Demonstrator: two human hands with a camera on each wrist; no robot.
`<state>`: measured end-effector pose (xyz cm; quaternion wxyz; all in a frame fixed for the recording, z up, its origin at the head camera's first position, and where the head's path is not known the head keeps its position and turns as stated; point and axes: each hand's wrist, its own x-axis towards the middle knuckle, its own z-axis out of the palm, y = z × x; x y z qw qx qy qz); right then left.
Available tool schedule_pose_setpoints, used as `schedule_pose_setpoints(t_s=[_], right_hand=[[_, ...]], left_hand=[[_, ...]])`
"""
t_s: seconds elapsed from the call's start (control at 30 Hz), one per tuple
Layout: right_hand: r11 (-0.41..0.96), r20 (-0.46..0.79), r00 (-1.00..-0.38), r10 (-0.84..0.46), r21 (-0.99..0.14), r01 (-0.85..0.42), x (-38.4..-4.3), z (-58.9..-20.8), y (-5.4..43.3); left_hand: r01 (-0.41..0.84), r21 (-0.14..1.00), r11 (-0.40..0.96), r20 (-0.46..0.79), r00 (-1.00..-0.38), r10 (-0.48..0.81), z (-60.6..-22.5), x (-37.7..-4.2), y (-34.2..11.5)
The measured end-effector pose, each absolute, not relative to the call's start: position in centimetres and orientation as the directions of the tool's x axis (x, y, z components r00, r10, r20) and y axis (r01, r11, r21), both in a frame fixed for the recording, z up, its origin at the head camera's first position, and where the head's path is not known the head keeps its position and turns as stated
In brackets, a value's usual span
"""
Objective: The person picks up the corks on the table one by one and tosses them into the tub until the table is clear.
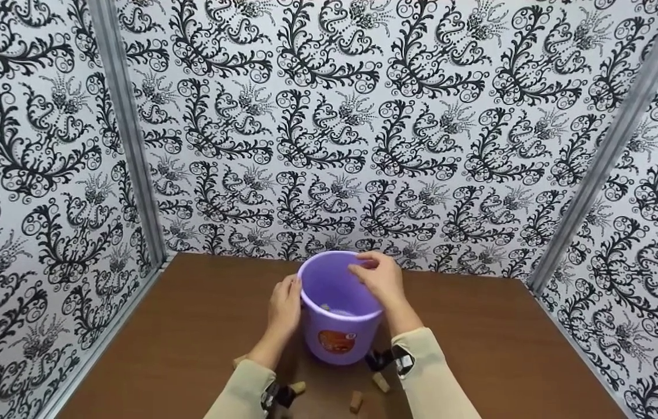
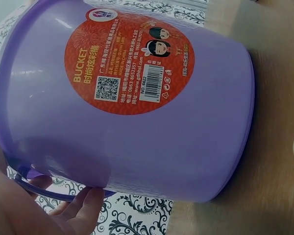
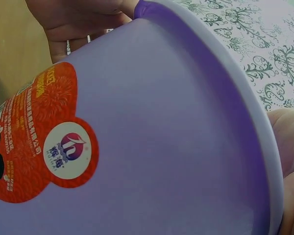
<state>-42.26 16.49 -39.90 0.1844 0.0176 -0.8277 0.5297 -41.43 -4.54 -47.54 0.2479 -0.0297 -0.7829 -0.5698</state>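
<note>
A purple plastic bucket [image 1: 343, 329] with a red label [image 2: 122, 58] stands on the brown table, its mouth facing up. My left hand [image 1: 285, 302] holds its left side near the rim, with fingers [image 2: 83, 210] along the wall beside the bucket's handle [image 2: 49, 193]. On the opposite side my right hand [image 1: 384, 279] grips the rim [image 3: 252, 105], thumb over the inside. A small pale object [image 1: 325, 306] shows at the bottom inside the bucket.
Several cork-like pieces lie on the table near me: one cork [image 1: 298, 387] by the left wrist, another cork [image 1: 356, 401] in front of the bucket, a third cork [image 1: 381, 382] by the right wrist. Patterned walls [image 1: 329, 145] enclose the table [image 1: 218, 291].
</note>
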Motion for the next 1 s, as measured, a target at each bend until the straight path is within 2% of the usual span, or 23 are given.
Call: schedule_pose_setpoints(t_s=[0.3,0.5,0.87,1.0], right_hand=[[0.391,0.440,-0.860,0.259,-0.862,-0.323,-40.0,-40.5,18.3],[0.428,0.523,-0.820,0.232,-0.812,-0.396,-38.0,-40.2,19.0],[0.516,0.569,-0.785,0.245,-0.762,-0.392,-33.8,-41.9,21.7],[0.560,0.576,-0.792,0.200,-0.731,-0.390,-32.4,-43.1,22.4]], left_hand=[[0.301,0.890,0.342,0.389,-0.893,-0.226,-48.0,-41.2,-3.9],[0.328,0.874,0.358,0.423,-0.877,-0.230,-47.6,-41.3,-4.6],[0.307,0.883,0.355,0.398,-0.891,-0.218,-47.9,-41.5,-5.0],[0.316,0.883,0.347,0.402,-0.891,-0.211,-47.6,-41.5,-4.8]])
